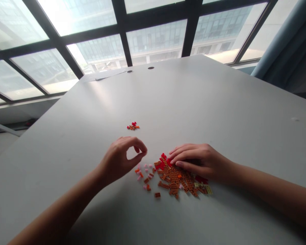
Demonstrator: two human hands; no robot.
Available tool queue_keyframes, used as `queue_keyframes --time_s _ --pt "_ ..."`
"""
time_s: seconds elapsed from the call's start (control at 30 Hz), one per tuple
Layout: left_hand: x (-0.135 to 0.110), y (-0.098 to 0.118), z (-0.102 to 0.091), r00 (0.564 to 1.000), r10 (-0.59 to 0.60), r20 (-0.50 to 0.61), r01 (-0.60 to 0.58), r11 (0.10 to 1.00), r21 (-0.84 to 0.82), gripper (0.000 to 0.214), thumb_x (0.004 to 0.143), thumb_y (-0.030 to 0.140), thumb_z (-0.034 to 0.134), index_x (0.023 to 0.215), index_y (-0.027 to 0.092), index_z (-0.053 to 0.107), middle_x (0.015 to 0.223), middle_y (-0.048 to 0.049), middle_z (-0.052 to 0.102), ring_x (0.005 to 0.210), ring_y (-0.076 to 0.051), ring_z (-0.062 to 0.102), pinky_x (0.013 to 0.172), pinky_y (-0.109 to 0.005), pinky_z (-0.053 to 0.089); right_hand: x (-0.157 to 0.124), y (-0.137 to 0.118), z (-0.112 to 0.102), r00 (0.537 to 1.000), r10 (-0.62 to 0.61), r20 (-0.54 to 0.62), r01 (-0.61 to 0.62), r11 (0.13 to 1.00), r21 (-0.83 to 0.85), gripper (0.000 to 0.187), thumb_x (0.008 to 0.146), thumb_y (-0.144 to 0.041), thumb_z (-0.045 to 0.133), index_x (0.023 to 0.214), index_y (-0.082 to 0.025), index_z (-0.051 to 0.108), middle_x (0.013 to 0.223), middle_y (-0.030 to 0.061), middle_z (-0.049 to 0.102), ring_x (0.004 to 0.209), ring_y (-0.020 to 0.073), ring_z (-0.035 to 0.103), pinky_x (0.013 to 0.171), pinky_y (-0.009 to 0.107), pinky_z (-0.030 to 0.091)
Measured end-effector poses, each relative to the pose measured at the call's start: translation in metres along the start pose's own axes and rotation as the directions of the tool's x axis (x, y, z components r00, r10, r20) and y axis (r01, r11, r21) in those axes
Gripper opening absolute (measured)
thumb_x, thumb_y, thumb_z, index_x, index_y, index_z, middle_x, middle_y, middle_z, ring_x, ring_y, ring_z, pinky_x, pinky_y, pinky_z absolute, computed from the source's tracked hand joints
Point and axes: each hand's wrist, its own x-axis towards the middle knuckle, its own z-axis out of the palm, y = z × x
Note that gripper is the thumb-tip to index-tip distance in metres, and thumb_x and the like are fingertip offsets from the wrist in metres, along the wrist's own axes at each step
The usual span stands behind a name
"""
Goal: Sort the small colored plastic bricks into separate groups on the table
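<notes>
A heap of small building bricks [177,177], mostly brown with red, orange and pale yellow-green ones, lies on the white table. My right hand [199,158] rests over the heap's upper right side, fingers stretched out and fingertips on the red bricks [161,164]. To the left of the heap, my left hand [124,154] is raised with thumb and index finger pinched together. Whatever is between those fingertips, if anything, is too small to make out. Below it, pink, orange and brown loose bricks [146,177] lie scattered. Farther off sits a small pile of red, orange and brown bricks [133,126].
The large white table [181,102] reaches to the windows [155,41]. Two round dark holes [151,68] and a flat sheet [104,74] are near its far edge. A blue-grey curtain [285,47] hangs at the right.
</notes>
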Motion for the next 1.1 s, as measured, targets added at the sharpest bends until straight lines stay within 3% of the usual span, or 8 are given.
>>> queue_keyframes --time_s 0.13,0.2,0.3,0.43,0.63,0.87,1.1 --pt "0.006 -0.024 -0.002 0.966 -0.159 -0.204 0.192 0.97 0.152 0.003 0.079 0.02 0.068 0.077 0.022 0.068 0.071 0.0065 0.071 0.062 -0.011 0.065 0.06 -0.022 0.045 0.0 0.001 0.0 1.0 -0.001 -0.013 0.001 1.0 0.004 0.017 0.092 -0.017 0.059 0.098 -0.017 0.075 0.101 0.0083 0.077 0.102 0.0172 0.07 0.092 0.027 0.056" --pt "0.009 -0.038 -0.003 0.94 -0.155 -0.303 0.257 0.906 0.336 0.003 0.077 0.019 0.069 0.076 0.022 0.069 0.068 0.006 0.071 0.061 -0.013 0.064 0.06 -0.024 0.045 0.0 0.001 0.001 1.0 0.001 -0.018 0.0 1.0 0.008 0.017 0.092 -0.017 0.059 0.097 -0.017 0.075 0.1 0.0081 0.077 0.101 0.0173 0.07 0.092 0.028 0.056" --pt "0.013 -0.056 -0.001 0.923 -0.108 -0.369 0.285 0.838 0.466 0.007 0.079 0.021 0.068 0.073 0.019 0.069 0.069 -0.0005 0.071 0.07 -0.02 0.066 0.068 -0.031 0.045 -0.001 0.003 0.003 1.0 -0.001 -0.016 0.001 1.0 0.016 0.017 0.092 -0.018 0.059 0.097 -0.017 0.075 0.101 0.0085 0.077 0.101 0.0173 0.07 0.092 0.028 0.056" --pt "0.015 -0.066 0.002 0.945 -0.05 -0.324 0.234 0.795 0.56 0.016 0.087 0.023 0.06 0.075 0.02 0.07 0.081 -0.0051 0.075 0.082 -0.026 0.066 0.075 -0.039 0.042 -0.002 0.004 0.003 1.0 -0.007 -0.018 0.007 1.0 0.015 0.017 0.092 -0.019 0.059 0.097 -0.017 0.075 0.1 0.0084 0.077 0.101 0.0172 0.07 0.092 0.028 0.056" --pt "0.01 -0.061 0.004 0.974 0.007 -0.227 0.141 0.764 0.63 0.017 0.09 0.023 0.058 0.082 0.021 0.073 0.088 -0.0033 0.076 0.086 -0.025 0.065 0.075 -0.039 0.039 0.0 0.003 0.002 1.0 -0.003 -0.02 0.003 1.0 0.01 0.017 0.092 -0.02 0.059 0.096 -0.016 0.074 0.1 0.0092 0.077 0.1 0.0171 0.07 0.091 0.028 0.056" --pt "0.006 -0.065 0.004 0.966 0.035 -0.257 0.147 0.742 0.654 0.016 0.089 0.023 0.059 0.082 0.02 0.074 0.08 -0.0049 0.073 0.08 -0.026 0.062 0.072 -0.038 0.04 0.001 0.003 0.003 1.0 -0.001 -0.024 0.001 1.0 0.006 0.017 0.092 -0.02 0.059 0.095 -0.015 0.074 0.099 0.0092 0.077 0.1 0.0167 0.07 0.091 0.027 0.056" --pt "0.013 -0.07 0.008 0.957 0.038 -0.288 0.167 0.739 0.653 0.02 0.093 0.024 0.054 0.091 0.019 0.073 0.087 -0.0076 0.071 0.083 -0.026 0.06 0.077 -0.037 0.043 0.001 0.001 0.002 1.0 0.014 -0.016 -0.014 1.0 0.008 0.017 0.092 -0.021 0.058 0.096 -0.019 0.075 0.1 0.008 0.077 0.1 0.0175 0.07 0.091 0.028 0.056"
